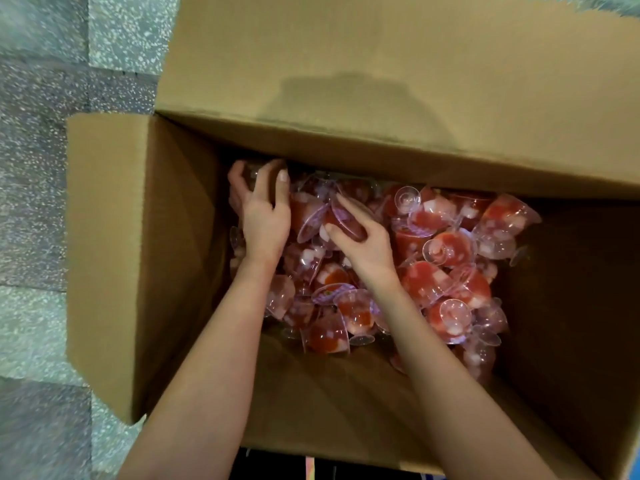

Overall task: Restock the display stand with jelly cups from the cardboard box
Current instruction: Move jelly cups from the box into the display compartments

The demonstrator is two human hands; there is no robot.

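We look straight down at a speckled tile floor (38, 168), which shows at 9 o'clock of a big open cardboard box (180, 271). Its far flap (381, 64) folds out toward 12 o'clock and its side flap (104, 254) toward 9 o'clock. Inside, a loose heap of jelly cups (443, 251), red with white cubes and on clear stemmed feet, lies tumbled from the box's centre toward 3 o'clock. The bare bottom shows at 6 o'clock. Both our forearms reach in from 6 o'clock. Our left hand (265, 220) is at 10 o'clock of the heap, fingers curled round a clear-walled cup (252, 173) that they half hide. Our right hand (367, 247), just beside it toward 3 o'clock, pinches a red jelly cup (346, 223) between thumb and forefinger on top of the heap.
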